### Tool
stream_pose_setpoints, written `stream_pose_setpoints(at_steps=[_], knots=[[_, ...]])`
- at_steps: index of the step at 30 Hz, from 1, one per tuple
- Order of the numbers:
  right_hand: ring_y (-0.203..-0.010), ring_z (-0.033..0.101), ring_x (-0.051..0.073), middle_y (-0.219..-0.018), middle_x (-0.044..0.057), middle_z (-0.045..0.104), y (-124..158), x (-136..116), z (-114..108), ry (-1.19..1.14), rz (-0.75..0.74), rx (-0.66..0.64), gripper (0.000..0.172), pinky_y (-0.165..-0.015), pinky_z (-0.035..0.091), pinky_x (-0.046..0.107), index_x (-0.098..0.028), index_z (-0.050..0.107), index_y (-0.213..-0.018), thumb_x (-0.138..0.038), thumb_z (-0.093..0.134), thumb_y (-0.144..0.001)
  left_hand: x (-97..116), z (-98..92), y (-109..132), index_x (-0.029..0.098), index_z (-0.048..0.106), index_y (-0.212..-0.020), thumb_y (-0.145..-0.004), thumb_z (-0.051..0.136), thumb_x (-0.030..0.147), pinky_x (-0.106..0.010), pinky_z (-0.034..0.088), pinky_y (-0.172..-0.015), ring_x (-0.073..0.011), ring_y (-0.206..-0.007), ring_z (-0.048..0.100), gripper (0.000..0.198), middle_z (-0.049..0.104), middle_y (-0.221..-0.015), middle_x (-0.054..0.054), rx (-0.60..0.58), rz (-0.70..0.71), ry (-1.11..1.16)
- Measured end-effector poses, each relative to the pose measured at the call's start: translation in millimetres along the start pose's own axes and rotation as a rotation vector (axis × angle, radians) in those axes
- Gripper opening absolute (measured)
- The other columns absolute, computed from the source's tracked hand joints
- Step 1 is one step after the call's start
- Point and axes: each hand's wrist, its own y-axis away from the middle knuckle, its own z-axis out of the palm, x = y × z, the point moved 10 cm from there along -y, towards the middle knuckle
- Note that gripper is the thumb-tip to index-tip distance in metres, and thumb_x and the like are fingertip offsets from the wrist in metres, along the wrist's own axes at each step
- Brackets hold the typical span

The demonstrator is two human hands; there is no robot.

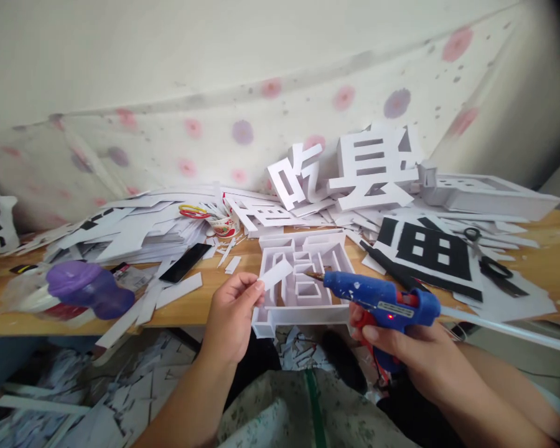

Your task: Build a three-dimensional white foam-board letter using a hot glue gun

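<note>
My left hand pinches a short white strip between thumb and fingers and holds it over a white foam-board character lying at the table's front edge. My right hand grips a blue hot glue gun with a red trigger. Its nozzle points left, close to the strip's end and just above the character's inner walls. A white glue stick juts from the gun's back toward the right.
Finished white characters lean on the dotted wall cloth. A black-and-white character sheet and scissors lie right. Left are a purple bottle, a black phone, a cup and piled white offcuts. Scraps cover the floor.
</note>
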Motion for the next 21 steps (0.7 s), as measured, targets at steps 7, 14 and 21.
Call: stream_pose_setpoints(at_steps=[7,14,21], knots=[[-0.078,0.063,0.023,-0.083,0.006,0.069,5.9,-5.7,16.3,0.170,-0.181,-0.036,0.022,-0.072,0.054,0.036,-0.023,0.071,-0.086,-0.041,0.075,-0.073,-21.1,20.6,18.9,0.017,0.061,-0.063,-0.054,0.084,0.028,-0.019,0.038,-0.050,-0.0070,-0.052,0.048,0.027,0.056,-0.056,0.002,0.004,-0.219,0.292],[-0.073,0.064,0.023,-0.079,0.005,0.069,5.8,-6.5,18.8,0.269,-0.218,-0.080,0.022,-0.066,0.056,0.035,-0.024,0.071,-0.091,-0.037,0.074,-0.074,-14.9,18.7,17.6,0.018,0.060,-0.062,-0.058,0.082,0.031,-0.020,0.038,-0.052,-0.0074,-0.054,0.047,0.026,0.054,-0.056,0.003,0.008,-0.149,0.273],[-0.068,0.063,0.021,-0.075,0.003,0.067,2.8,-4.3,17.7,0.205,-0.176,-0.101,0.016,-0.064,0.056,0.034,-0.024,0.072,-0.086,-0.038,0.071,-0.078,-2.7,-14.1,8.9,0.019,0.065,-0.063,-0.057,0.079,0.030,-0.022,0.037,-0.055,-0.0084,-0.056,0.044,0.019,0.053,-0.056,0.003,0.111,-0.007,0.057]])
